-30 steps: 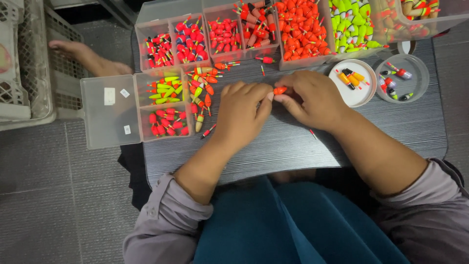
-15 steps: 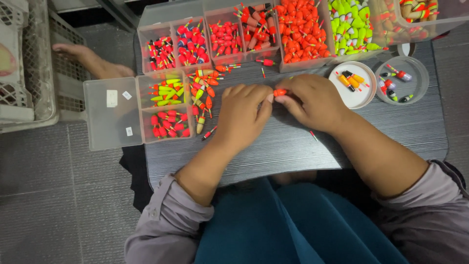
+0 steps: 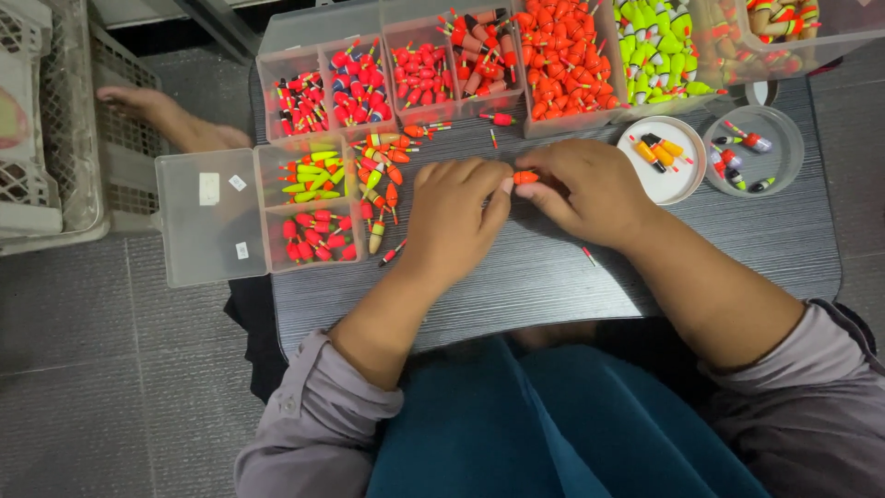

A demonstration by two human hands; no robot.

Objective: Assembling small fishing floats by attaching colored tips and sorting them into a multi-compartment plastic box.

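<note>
Hands — left hand (image 3: 454, 217), right hand (image 3: 590, 189) — pinch one orange float (image 3: 525, 176) beside two dishes (image 3: 666, 175).

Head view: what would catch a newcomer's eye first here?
The bright fishing floats, red, orange and yellow-green, sorted into clear compartment boxes along the table's far edge. At the centre, the left hand and right hand meet on one small orange float. Another person's hand rests far left.

Your left hand (image 3: 452, 217) and right hand (image 3: 590, 189) covering most of the small orange float (image 3: 525, 176), top trays (image 3: 645, 55) running off the upper edge, crate (image 3: 46, 138) cut off at left, someone else's hand (image 3: 171, 120) partly hiding behind the compartment box (image 3: 212, 217).
</note>
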